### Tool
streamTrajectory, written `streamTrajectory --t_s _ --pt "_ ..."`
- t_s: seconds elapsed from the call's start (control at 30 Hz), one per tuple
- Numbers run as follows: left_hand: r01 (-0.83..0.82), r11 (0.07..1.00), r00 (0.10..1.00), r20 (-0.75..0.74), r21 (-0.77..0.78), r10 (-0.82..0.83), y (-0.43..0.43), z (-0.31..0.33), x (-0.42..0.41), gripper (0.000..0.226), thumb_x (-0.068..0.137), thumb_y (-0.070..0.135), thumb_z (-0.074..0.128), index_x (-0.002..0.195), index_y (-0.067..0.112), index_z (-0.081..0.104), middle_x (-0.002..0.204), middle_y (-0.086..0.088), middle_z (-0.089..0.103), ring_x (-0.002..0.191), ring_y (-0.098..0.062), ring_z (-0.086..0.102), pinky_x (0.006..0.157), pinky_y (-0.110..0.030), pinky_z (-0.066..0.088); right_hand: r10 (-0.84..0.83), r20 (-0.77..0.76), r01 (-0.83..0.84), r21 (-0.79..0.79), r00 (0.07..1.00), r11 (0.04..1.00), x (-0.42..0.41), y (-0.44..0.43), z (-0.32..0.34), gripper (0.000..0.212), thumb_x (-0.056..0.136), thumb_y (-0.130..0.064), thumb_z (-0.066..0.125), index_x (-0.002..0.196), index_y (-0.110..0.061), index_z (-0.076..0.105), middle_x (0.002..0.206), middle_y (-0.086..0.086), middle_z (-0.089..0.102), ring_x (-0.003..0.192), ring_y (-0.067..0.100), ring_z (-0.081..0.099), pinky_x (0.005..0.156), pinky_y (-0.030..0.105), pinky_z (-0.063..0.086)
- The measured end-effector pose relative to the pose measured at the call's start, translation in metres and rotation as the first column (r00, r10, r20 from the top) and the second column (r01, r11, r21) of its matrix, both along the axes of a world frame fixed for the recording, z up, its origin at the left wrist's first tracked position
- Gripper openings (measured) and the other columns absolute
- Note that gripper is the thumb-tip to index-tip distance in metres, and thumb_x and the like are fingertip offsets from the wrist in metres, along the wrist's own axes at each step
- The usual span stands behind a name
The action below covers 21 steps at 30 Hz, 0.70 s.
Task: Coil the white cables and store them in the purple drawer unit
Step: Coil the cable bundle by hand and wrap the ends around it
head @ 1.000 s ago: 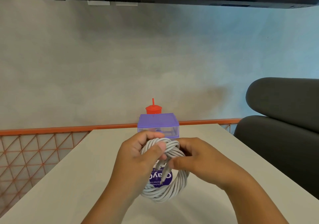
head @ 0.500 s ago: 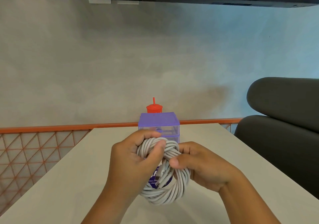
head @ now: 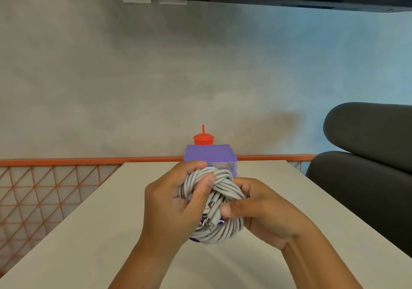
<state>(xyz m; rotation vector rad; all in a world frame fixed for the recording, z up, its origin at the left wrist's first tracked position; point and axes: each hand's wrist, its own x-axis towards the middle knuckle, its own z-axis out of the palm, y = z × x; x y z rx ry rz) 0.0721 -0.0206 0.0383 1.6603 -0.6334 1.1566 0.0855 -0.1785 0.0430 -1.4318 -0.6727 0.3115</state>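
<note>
Nearest you, your left hand [head: 176, 201] and right hand [head: 265, 217] hold the coiled white cable bundle [head: 225, 233] just above the pale rectangular table [head: 89, 233]. Your left fingers curl over the coil's upper left with the thumb pressed across the strands; your right thumb pinches its right side, the fingers hidden behind. The coil is an oval ring facing you, its long axis running roughly from far to near. A loose metal-tipped plug end [head: 208, 221] lies across its middle, pointing toward you and leftward. A purple printed object shows behind the ring, mostly hidden.

Pale tabletop shows on either side of your hands. The purple plastic drawer unit [head: 209, 155] stands just beyond the coil, by the table's far edge. A red lidded cup with straw [head: 203, 138] sits behind it. An orange mesh railing [head: 44, 188] flanks the left edge; a dark grey upholstered chair [head: 367, 155] flanks the right.
</note>
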Motion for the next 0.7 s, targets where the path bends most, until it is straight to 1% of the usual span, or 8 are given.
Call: streamTrajectory --t_s 0.17,0.3,0.33,0.4,0.5,0.57,0.6,0.7 --pt "0.003 0.997 0.998 0.066 0.074 -0.008 0.008 0.001 0.002 0.027 0.084 0.048 0.056 0.097 0.025 0.061 0.089 0.035 0.062 0.077 0.010 0.061 0.069 -0.003 0.044 0.148 -0.117 -0.132 0.134 0.982 0.982 0.002 0.005 -0.005 0.062 0.064 -0.029 0.081 0.114 0.001 0.060 0.108 0.018 0.064 0.101 0.029 0.061 0.089 0.036 0.050" --pt "-0.114 0.978 0.980 0.185 0.176 0.080 0.015 -0.002 0.006 0.025 0.091 0.042 0.048 0.100 0.021 0.057 0.094 0.021 0.059 0.085 0.018 0.054 0.074 -0.001 0.041 0.129 -0.154 -0.100 0.180 0.980 0.979 0.004 0.013 -0.013 0.083 0.062 -0.032 0.084 0.123 0.011 0.048 0.125 0.038 0.042 0.113 0.042 0.044 0.105 0.056 0.029" --pt "-0.120 0.977 0.978 0.193 0.178 0.085 0.015 -0.003 0.006 0.024 0.091 0.041 0.048 0.100 0.021 0.058 0.092 0.021 0.059 0.085 0.018 0.054 0.074 -0.001 0.040 0.128 -0.162 -0.096 0.193 0.978 0.976 0.004 0.013 -0.013 0.081 0.060 -0.033 0.085 0.120 0.011 0.051 0.121 0.037 0.045 0.110 0.041 0.045 0.104 0.056 0.031" --pt "-0.075 0.988 0.991 0.120 0.133 0.059 0.013 -0.003 0.006 0.021 0.088 0.043 0.052 0.094 0.025 0.062 0.087 0.028 0.062 0.081 0.014 0.058 0.070 -0.001 0.041 0.113 -0.156 -0.082 0.194 0.981 0.978 0.003 0.010 -0.011 0.054 0.056 -0.033 0.086 0.095 0.000 0.068 0.095 0.021 0.062 0.090 0.031 0.058 0.087 0.043 0.049" --pt "0.069 0.997 0.982 -0.180 0.024 -0.064 0.008 0.001 0.005 0.019 0.075 0.048 0.056 0.085 0.036 0.066 0.091 0.015 0.066 0.084 0.004 0.061 0.070 -0.003 0.041 0.049 -0.140 -0.025 0.166 0.989 0.986 -0.002 0.003 -0.002 0.008 0.061 -0.021 0.076 0.066 -0.016 0.072 0.065 0.002 0.064 0.062 0.013 0.061 0.062 0.023 0.050" --pt "0.249 0.968 0.889 -0.390 -0.028 -0.240 0.010 0.006 0.006 0.032 0.066 0.048 0.056 0.088 0.031 0.071 0.100 0.004 0.063 0.092 0.003 0.060 0.076 -0.004 0.041 0.009 -0.088 0.000 0.107 0.996 0.994 -0.002 -0.001 0.003 0.009 0.061 -0.014 0.068 0.067 -0.017 0.074 0.066 0.001 0.065 0.062 0.012 0.061 0.062 0.022 0.048" --pt "0.390 0.915 0.785 -0.483 -0.101 -0.388 0.013 0.010 0.006 0.038 0.060 0.044 0.060 0.092 0.028 0.072 0.104 0.000 0.064 0.095 -0.001 0.061 0.079 -0.008 0.044 0.007 -0.061 -0.004 0.054 0.998 0.999 -0.003 -0.001 0.003 0.019 0.057 -0.016 0.068 0.075 -0.014 0.075 0.073 0.005 0.066 0.069 0.017 0.061 0.068 0.025 0.048" --pt "0.631 0.663 0.323 -0.641 -0.402 -0.696 0.028 0.018 0.001 0.051 0.050 0.021 0.066 0.101 0.013 0.071 0.103 -0.014 0.069 0.090 -0.021 0.067 0.076 -0.028 0.056 -0.021 -0.023 0.018 -0.116 1.000 0.993 -0.006 0.004 0.003 0.050 0.048 -0.024 0.065 0.093 -0.001 0.069 0.090 0.018 0.065 0.084 0.028 0.060 0.080 0.036 0.046"
